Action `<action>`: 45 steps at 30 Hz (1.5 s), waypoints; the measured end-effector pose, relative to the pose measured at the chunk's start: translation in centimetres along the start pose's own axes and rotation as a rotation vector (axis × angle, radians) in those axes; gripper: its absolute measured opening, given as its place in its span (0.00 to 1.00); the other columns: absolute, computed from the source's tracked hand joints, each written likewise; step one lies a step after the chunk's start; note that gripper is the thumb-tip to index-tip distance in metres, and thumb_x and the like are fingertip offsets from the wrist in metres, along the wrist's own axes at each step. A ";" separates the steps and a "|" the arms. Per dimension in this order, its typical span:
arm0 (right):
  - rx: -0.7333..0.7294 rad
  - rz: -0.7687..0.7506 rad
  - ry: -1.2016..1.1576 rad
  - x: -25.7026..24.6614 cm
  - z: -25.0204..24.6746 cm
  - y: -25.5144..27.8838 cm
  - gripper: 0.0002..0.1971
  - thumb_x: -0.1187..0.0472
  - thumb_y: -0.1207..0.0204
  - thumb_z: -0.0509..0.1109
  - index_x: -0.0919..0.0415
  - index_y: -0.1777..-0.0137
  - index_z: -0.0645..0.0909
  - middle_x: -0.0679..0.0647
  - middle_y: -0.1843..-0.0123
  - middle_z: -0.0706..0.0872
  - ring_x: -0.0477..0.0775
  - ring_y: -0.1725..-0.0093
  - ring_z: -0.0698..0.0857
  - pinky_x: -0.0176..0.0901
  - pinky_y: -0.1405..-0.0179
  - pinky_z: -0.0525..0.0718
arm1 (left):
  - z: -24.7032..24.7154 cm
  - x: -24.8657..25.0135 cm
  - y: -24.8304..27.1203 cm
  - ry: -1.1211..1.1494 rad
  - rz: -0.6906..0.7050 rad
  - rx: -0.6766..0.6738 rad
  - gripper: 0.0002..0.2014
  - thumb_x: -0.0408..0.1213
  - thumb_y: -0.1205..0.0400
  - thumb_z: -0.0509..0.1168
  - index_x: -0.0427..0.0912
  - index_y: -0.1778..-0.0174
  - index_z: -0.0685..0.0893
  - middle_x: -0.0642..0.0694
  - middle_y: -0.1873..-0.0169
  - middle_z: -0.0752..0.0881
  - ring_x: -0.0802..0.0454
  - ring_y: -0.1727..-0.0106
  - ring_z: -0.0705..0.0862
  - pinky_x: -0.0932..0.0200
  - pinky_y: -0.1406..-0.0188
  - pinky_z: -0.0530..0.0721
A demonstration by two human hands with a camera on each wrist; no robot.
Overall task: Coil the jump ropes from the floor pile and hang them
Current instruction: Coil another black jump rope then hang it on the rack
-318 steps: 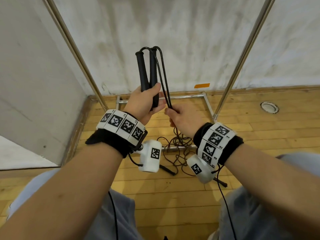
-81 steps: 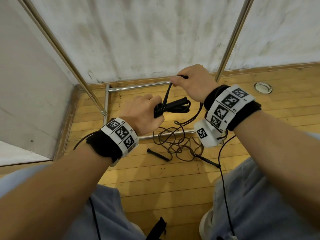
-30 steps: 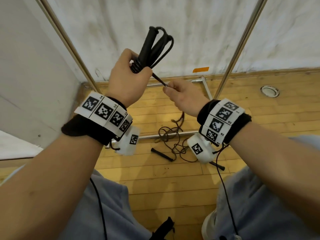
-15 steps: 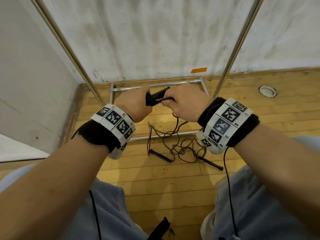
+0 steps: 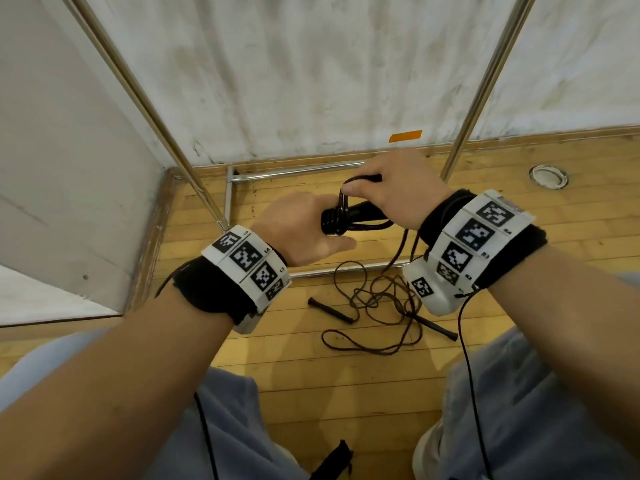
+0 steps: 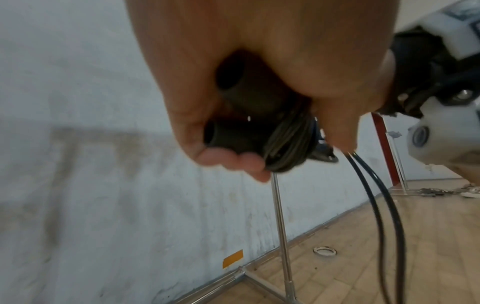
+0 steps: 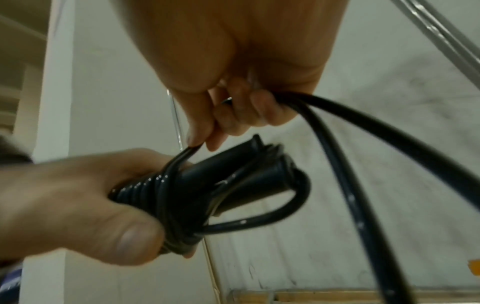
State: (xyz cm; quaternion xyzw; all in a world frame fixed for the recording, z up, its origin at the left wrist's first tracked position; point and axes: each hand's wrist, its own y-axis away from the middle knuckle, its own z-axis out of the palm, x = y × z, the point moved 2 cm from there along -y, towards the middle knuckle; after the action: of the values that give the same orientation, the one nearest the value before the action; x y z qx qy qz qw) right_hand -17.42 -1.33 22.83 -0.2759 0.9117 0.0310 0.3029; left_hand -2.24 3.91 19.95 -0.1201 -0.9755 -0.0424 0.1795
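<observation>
My left hand (image 5: 304,233) grips the two black handles (image 5: 360,216) of a jump rope, held side by side and lying level. Black cord is wound in tight turns around the handles (image 7: 161,193) next to my left thumb (image 7: 130,238). My right hand (image 5: 391,188) pinches a loop of that cord (image 5: 346,188) just above the windings, and the loose strands (image 7: 350,164) run on through its curled fingers. In the left wrist view the handle ends (image 6: 233,102) stick out of my left fist, and two strands (image 6: 376,205) hang down. A second rope (image 5: 377,306) lies tangled on the floor below.
A metal rack stands ahead, with slanted poles (image 5: 145,109) (image 5: 485,88) and base bars (image 5: 294,171) on the wooden floor. A white wall is close behind it, with an orange tape patch (image 5: 405,136). A round white fitting (image 5: 549,176) sits in the floor at right.
The hands have drawn apart since half a second ago: my right hand has lifted a loop of cord above the handles, and the wound turns now show beside my left hand.
</observation>
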 end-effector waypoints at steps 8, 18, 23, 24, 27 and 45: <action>-0.023 0.140 -0.392 1.5 -1.3 -0.6 0.04 0.54 0.30 0.77 0.48 0.65 0.88 0.41 0.74 0.84 0.34 0.74 0.78 0.23 0.71 0.73 | -0.6 0.9 0.8 0.058 0.145 0.172 0.08 0.47 0.25 0.68 0.46 0.61 0.84 0.51 0.75 0.81 0.51 0.71 0.79 0.53 0.71 0.78; -0.231 0.296 -1.079 2.7 0.8 -0.3 0.14 0.67 0.17 0.55 0.61 0.63 0.76 0.51 0.74 0.75 0.46 0.77 0.71 0.34 0.80 0.68 | -2.8 1.9 1.2 0.428 -0.015 0.296 0.04 0.54 0.29 0.66 0.61 0.61 0.81 0.62 0.73 0.81 0.63 0.68 0.80 0.64 0.70 0.75; -0.114 0.230 -1.044 1.0 2.0 -0.3 0.14 0.66 0.17 0.57 0.60 0.63 0.77 0.50 0.77 0.75 0.44 0.81 0.65 0.35 0.81 0.59 | -3.3 2.1 0.5 0.605 -0.132 0.371 0.06 0.51 0.26 0.65 0.54 0.60 0.81 0.44 0.66 0.86 0.45 0.65 0.84 0.43 0.64 0.85; -0.061 0.238 -0.983 0.7 2.0 -0.4 0.15 0.65 0.16 0.57 0.59 0.64 0.77 0.51 0.76 0.75 0.45 0.81 0.65 0.36 0.81 0.61 | -3.4 2.1 0.4 0.626 -0.138 0.378 0.07 0.50 0.26 0.65 0.52 0.57 0.81 0.42 0.64 0.86 0.43 0.64 0.84 0.40 0.61 0.86; 0.111 0.167 -0.641 -0.4 2.2 -0.2 0.18 0.63 0.16 0.56 0.57 0.69 0.75 0.53 0.74 0.75 0.48 0.78 0.69 0.42 0.76 0.66 | -3.7 1.9 0.2 0.661 -0.134 0.409 0.11 0.46 0.21 0.65 0.53 0.44 0.80 0.53 0.62 0.86 0.53 0.65 0.83 0.43 0.58 0.87; -0.125 0.238 -0.806 -2.1 0.7 0.1 0.14 0.61 0.14 0.54 0.61 0.56 0.79 0.49 0.74 0.72 0.46 0.78 0.69 0.36 0.75 0.69 | -5.3 0.8 0.3 0.590 -0.127 0.534 0.11 0.44 0.20 0.67 0.49 0.42 0.79 0.56 0.63 0.84 0.60 0.66 0.83 0.65 0.63 0.79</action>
State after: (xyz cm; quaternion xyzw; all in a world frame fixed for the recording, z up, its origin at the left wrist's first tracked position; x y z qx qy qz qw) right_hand -15.74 -0.05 23.40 -0.1525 0.7422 0.2262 0.6121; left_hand -1.09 3.75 25.22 0.0086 -0.8644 0.1688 0.4736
